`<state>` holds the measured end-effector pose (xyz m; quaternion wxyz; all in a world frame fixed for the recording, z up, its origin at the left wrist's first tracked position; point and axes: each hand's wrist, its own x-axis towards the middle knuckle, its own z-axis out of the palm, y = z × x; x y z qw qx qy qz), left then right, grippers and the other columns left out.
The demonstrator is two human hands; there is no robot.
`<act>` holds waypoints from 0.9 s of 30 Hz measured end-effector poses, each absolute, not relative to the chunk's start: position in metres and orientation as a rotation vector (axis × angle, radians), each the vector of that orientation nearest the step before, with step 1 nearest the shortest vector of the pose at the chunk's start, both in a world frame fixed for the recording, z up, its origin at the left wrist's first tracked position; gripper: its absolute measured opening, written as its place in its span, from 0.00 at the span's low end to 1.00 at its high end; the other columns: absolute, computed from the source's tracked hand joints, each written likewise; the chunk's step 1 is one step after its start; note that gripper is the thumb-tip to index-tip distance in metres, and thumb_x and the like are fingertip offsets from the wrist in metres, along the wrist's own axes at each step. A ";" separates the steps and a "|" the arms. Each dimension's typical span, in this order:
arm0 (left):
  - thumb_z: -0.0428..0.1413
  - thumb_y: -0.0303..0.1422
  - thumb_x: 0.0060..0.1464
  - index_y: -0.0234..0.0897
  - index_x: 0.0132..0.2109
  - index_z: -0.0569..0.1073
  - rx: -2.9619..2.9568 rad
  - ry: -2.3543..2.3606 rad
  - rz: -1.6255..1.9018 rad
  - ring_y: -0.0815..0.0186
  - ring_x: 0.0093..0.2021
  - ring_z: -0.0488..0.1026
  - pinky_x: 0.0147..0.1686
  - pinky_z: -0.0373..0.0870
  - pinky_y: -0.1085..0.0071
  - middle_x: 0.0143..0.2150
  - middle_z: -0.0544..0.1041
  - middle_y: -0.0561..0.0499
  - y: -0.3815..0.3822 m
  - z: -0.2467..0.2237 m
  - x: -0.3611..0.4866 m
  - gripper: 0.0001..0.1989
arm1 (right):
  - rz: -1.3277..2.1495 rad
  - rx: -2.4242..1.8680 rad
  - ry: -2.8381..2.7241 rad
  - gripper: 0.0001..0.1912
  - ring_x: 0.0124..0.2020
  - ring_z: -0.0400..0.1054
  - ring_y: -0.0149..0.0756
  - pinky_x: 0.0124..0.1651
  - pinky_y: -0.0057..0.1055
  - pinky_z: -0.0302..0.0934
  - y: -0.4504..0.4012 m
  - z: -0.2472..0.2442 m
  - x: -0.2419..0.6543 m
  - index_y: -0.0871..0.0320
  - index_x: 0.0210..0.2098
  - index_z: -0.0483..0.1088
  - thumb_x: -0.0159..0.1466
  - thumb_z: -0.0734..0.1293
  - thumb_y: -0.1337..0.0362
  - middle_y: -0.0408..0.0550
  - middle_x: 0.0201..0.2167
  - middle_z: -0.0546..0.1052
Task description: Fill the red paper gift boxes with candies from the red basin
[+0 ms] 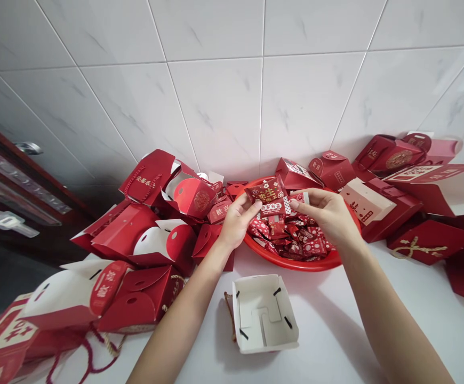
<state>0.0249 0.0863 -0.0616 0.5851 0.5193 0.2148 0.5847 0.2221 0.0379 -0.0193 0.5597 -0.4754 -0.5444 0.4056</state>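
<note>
Tiled wall (pixel 224 106) – red packet (pixel 270 193) between left hand (pixel 236 223) and right hand (pixel 333 216) – in left's pinch, right's grip unclear.

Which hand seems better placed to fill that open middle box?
Probably the left hand: it pinches a dark red packet and is nearer the open box; the right hand is farther away, over the red bowl.

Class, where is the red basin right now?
In the head view, the red basin stands right of centre on the white table, between the tiled wall and an open, white-lined box.
</note>
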 end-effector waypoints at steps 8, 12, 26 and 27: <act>0.71 0.43 0.47 0.37 0.46 0.82 1.205 0.560 1.289 0.54 0.53 0.79 0.60 0.70 0.58 0.50 0.84 0.45 0.085 -0.061 0.026 0.21 | 0.848 -0.834 -0.996 0.12 0.36 0.76 0.40 0.41 0.37 0.70 0.038 -0.010 0.237 0.52 0.31 0.80 0.50 0.81 0.56 0.44 0.33 0.82; 0.70 0.41 0.50 0.37 0.50 0.82 1.275 0.533 1.266 0.53 0.54 0.79 0.60 0.70 0.56 0.51 0.84 0.45 0.084 -0.061 0.026 0.21 | 0.986 -0.870 -1.042 0.13 0.36 0.75 0.37 0.43 0.34 0.70 0.040 -0.019 0.217 0.52 0.35 0.79 0.52 0.80 0.56 0.43 0.33 0.81; 0.66 0.47 0.54 0.37 0.60 0.74 1.428 0.564 1.236 0.49 0.60 0.75 0.59 0.73 0.57 0.58 0.80 0.42 0.083 -0.062 0.026 0.30 | 0.999 -0.951 -1.122 0.19 0.29 0.69 0.31 0.29 0.26 0.67 0.042 -0.028 0.203 0.53 0.35 0.73 0.53 0.79 0.50 0.41 0.28 0.77; 0.66 0.47 0.54 0.37 0.61 0.72 1.418 0.565 1.242 0.49 0.60 0.75 0.59 0.73 0.56 0.58 0.80 0.42 0.083 -0.063 0.026 0.32 | 0.973 -0.965 -1.137 0.19 0.29 0.69 0.31 0.29 0.26 0.66 0.042 -0.028 0.203 0.53 0.35 0.73 0.53 0.79 0.50 0.41 0.28 0.76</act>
